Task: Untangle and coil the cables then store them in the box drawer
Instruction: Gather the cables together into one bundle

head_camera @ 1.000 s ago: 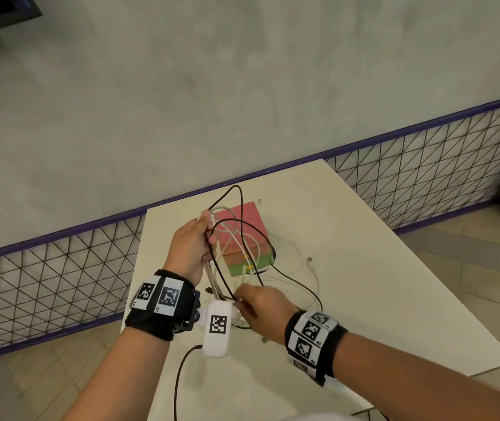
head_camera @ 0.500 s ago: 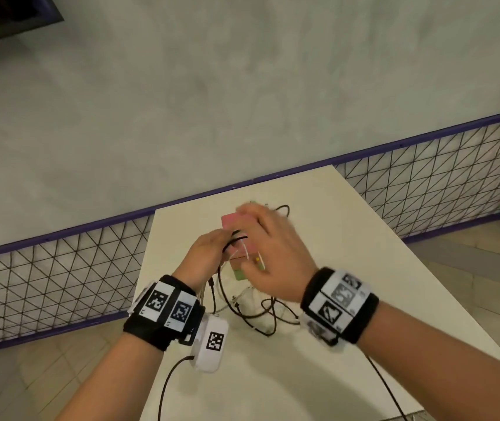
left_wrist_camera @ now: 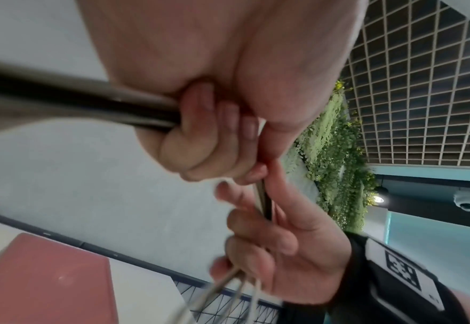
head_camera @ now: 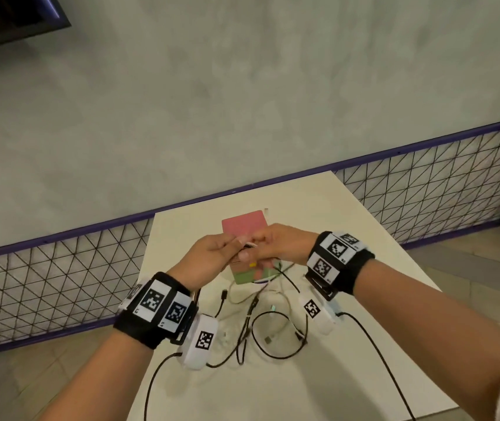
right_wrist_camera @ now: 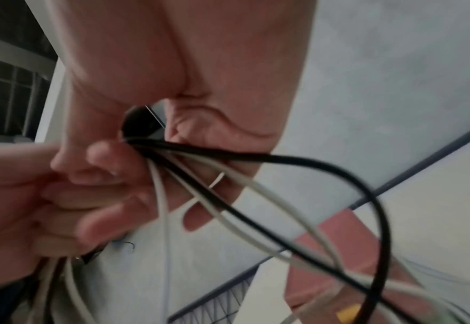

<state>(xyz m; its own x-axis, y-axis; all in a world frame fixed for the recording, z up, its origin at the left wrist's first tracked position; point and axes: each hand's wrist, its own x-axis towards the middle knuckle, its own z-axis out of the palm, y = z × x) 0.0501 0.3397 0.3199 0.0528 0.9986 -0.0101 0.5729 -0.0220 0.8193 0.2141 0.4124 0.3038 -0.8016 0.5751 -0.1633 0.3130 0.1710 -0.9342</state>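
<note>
Both hands meet above the pink-topped box [head_camera: 244,228], which sits toward the far middle of the white bench [head_camera: 364,268]. The left hand [head_camera: 212,258] has its fingers curled round a bundle of cables [right_wrist_camera: 255,193], black and white strands together; the left wrist view shows a dark strand entering that closed grip from the side. The right hand [head_camera: 282,246] is directly beside it, fingertips touching the left hand's, and its fingers are curled in a pinch on the same bundle. In the right wrist view the strands fan out from the right hand's grip as loops, one black loop [right_wrist_camera: 366,175] arching widest, with several white strands inside it.

The rest of the cables lie in a loose tangle on the bench [head_camera: 261,326], nearer the person than the box, black loops overlapping white ones, with a few connector ends showing. Some strands rise from this heap toward the hands; which cable each hand has hold of cannot be made out, as the wrist views are blurred.

The box shows a green lower layer [head_camera: 245,276] under the pink top on its near side; whether its drawer is open cannot be seen, since the hands cover it. A purple-railed mesh fence [head_camera: 60,268] runs behind the bench.
</note>
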